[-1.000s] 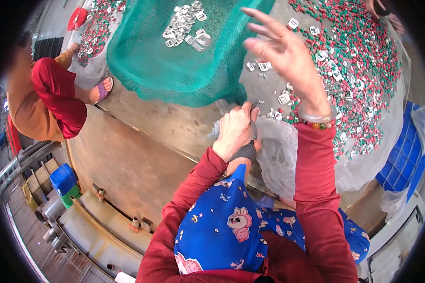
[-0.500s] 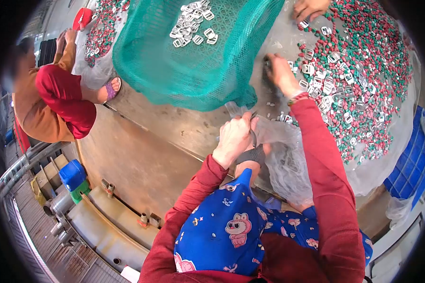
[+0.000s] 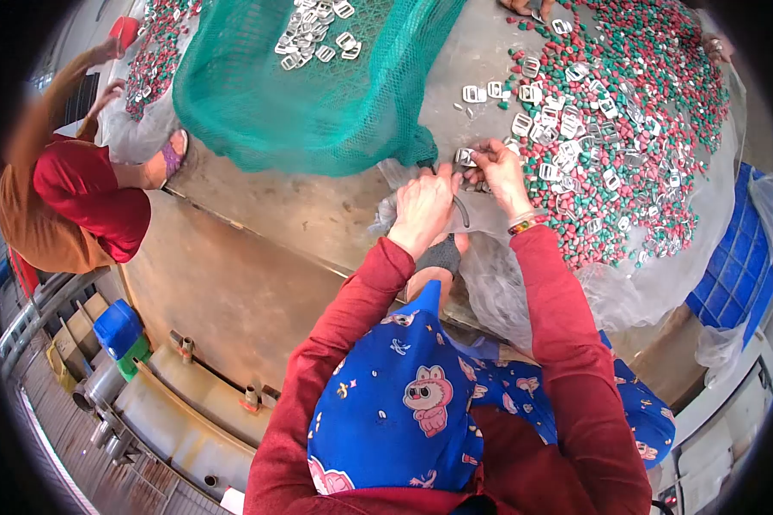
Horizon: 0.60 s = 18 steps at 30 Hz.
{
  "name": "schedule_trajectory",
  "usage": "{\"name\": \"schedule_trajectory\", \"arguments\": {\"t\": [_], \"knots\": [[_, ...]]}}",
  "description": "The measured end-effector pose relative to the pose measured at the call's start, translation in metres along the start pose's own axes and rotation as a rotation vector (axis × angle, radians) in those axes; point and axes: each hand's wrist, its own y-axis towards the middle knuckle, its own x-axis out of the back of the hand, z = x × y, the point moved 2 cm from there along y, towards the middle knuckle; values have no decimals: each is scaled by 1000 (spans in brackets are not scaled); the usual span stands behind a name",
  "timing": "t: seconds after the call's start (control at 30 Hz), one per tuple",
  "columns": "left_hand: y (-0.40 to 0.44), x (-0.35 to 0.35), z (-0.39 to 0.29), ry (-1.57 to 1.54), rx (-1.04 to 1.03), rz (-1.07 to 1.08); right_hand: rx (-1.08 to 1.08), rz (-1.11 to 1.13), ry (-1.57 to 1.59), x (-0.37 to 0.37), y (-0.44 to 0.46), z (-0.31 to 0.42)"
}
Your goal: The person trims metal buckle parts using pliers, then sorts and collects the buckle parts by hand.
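Observation:
My left hand (image 3: 423, 212) is closed around a thin dark curved tool (image 3: 462, 211); most of it is hidden by the fingers. Just to the right, my right hand (image 3: 498, 174) pinches a silvery metal buckle (image 3: 465, 157) between thumb and fingers, close to the left fingertips. Beside the right hand, more metal buckles (image 3: 567, 154) lie scattered among red and green stones (image 3: 661, 120). A green mesh net (image 3: 318, 146) spreads beyond my left hand, with a heap of buckles (image 3: 311, 33) on it.
Clear plastic sheeting (image 3: 511, 283) lies under the stones and by my foot. Another person (image 3: 69, 197) squats at the left near a red dish (image 3: 124, 33). A co-worker's hand (image 3: 524, 7) is at the top edge. A blue crate (image 3: 726, 249) stands at the right.
My right hand has come down and left from the stones to beside my left hand, a buckle now showing in its fingers. The view has shifted, and the person at left has raised an arm.

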Motion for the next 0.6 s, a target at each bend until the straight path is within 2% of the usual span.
{"name": "schedule_trajectory", "arguments": {"t": [0.27,0.4,0.6], "knots": [[12,-10,2,41,12,52,102,-15,-141,-2,6,-11],[12,-11,0,88,14,93,81,-64,-178,-4,6,-11],[12,-14,0,122,-11,47,92,-84,-255,-6,2,-8]]}}
